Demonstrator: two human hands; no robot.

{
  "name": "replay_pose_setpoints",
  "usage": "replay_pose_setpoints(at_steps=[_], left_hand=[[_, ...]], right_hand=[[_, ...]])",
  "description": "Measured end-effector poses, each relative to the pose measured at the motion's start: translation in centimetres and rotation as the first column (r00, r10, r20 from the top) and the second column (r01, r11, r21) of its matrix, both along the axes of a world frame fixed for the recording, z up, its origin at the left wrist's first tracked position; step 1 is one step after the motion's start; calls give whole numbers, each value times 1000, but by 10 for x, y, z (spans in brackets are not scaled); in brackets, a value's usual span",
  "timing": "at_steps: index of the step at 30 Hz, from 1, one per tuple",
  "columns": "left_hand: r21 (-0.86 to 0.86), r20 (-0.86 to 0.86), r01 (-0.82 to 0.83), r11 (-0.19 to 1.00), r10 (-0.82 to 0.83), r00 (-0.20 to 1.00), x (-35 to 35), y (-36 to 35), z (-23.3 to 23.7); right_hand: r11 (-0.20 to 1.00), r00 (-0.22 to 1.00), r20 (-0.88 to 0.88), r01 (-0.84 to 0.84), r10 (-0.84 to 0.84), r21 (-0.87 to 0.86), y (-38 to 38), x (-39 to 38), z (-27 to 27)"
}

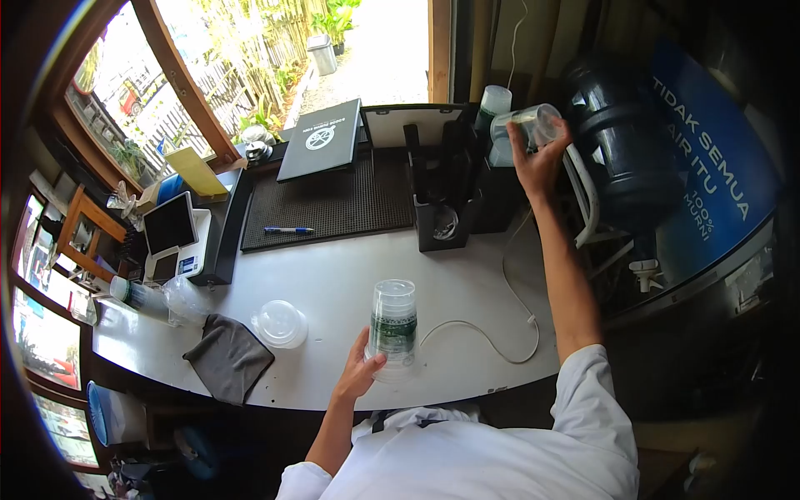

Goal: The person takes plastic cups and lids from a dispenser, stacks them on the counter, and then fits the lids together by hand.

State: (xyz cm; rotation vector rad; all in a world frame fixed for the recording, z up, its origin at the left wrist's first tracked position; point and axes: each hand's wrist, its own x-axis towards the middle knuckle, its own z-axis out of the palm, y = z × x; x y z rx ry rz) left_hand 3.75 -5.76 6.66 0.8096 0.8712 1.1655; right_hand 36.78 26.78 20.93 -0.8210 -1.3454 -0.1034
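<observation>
My left hand (357, 371) is wrapped round the lower part of a stack of clear plastic cups (393, 325) with a green printed band, held upside down close over the counter's front edge. At the back right, my raised right hand (543, 158) grips clear plastic cups (525, 123), tilted on their side. They overlap a dark holder there, beside another upright stack of cups (495, 100). Left of my left hand lies a small pile of clear lids (280, 324), with a grey cloth (228, 358) next to it.
A black ribbed mat (333, 208) bears a pen (288, 230) and a dark menu folder (320, 140). A black organizer (442, 208) stands at its right. The counter (333, 267) also carries a tablet till (171, 229) and a loose white cable (508, 360). A big water bottle (621, 137) is at right.
</observation>
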Motion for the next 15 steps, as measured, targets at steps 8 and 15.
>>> replay_pose_setpoints(at_steps=[8, 15], left_hand=[[68, -41, 86, 994, -83, 996, -5, 8, 12], [136, -214, 265, 955, -232, 949, 9, 36, 38]], right_hand=[[959, 915, 288, 281, -282, 46, -95, -44, 6], [495, 686, -190, -663, 703, -562, -236, -117, -76]])
